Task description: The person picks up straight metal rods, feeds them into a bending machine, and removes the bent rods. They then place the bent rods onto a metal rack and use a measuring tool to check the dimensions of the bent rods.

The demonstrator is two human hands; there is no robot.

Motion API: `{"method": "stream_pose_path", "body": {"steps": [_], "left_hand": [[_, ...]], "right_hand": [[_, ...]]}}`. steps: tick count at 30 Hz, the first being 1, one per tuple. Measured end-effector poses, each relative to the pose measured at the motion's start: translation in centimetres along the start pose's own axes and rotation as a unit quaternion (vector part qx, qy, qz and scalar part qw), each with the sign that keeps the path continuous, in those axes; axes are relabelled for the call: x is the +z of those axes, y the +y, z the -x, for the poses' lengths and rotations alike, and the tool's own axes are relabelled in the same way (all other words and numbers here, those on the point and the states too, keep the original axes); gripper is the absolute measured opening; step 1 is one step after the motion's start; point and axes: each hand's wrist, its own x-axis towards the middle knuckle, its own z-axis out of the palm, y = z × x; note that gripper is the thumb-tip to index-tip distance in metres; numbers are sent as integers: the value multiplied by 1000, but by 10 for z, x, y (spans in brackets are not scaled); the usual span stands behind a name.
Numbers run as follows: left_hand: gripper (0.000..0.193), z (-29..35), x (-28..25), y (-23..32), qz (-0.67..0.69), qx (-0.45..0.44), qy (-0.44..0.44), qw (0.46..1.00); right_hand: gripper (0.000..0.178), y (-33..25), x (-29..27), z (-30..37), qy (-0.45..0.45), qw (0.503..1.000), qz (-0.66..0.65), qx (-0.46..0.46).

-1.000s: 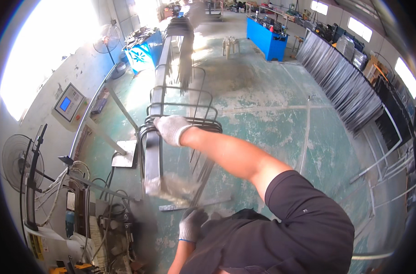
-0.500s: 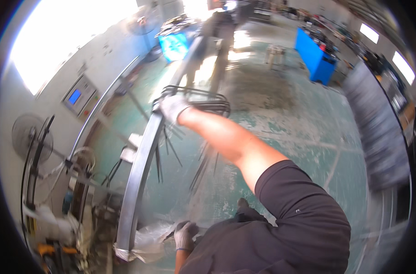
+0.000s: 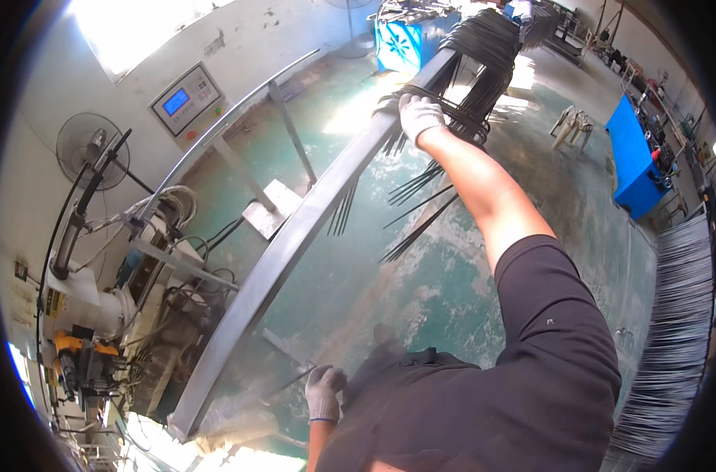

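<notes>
A long grey metal beam (image 3: 267,259) runs from the lower left up toward the back. My right hand (image 3: 421,118), in a white glove, reaches far along it and is closed on a small group of bent metal rods (image 3: 468,124). These rods hang over the beam, their thin straight ends pointing down. Just beyond, a thick bundle of dark bent rods (image 3: 484,39) hangs on the same beam. Low by my body is my gloved left hand (image 3: 324,391), its fingers curled. A thin dark piece extends from it toward the beam; what it is, I cannot make out.
A control panel (image 3: 186,102) with a blue screen is on the left wall, above a metal rail (image 3: 216,130). Nearby are a fan (image 3: 90,149) and cluttered machinery. To the right stand a stool (image 3: 572,126), a blue workbench (image 3: 637,157) and a large stack of thin rods (image 3: 668,330).
My view has turned left. My right hand and the rods it grips are now closer to the thick bundle along the beam. My left hand remains low beside my body.
</notes>
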Motion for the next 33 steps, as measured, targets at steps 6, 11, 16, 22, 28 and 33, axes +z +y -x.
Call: {"method": "stream_pose_path", "body": {"steps": [6, 11, 16, 22, 28, 33], "left_hand": [[34, -33, 126, 85, -48, 115, -105, 987], [40, -35, 190, 157, -31, 202, -79, 976], [44, -26, 268, 203, 63, 196, -98, 974], [54, -48, 316, 235, 165, 187, -155, 956], [27, -62, 275, 268, 266, 147, -62, 951], [10, -25, 218, 254, 301, 168, 44, 938]], "right_hand": [[37, 13, 0, -13, 117, 981, 89, -128], [29, 18, -5, 4, 191, 957, -64, -207], [20, 22, -35, 12, 35, 935, -233, -266], [30, -3, -105, 64, -198, 809, -470, -291], [35, 2, -102, 107, -257, 679, -552, -410], [33, 22, -13, 14, -256, 865, -393, -176]]}}
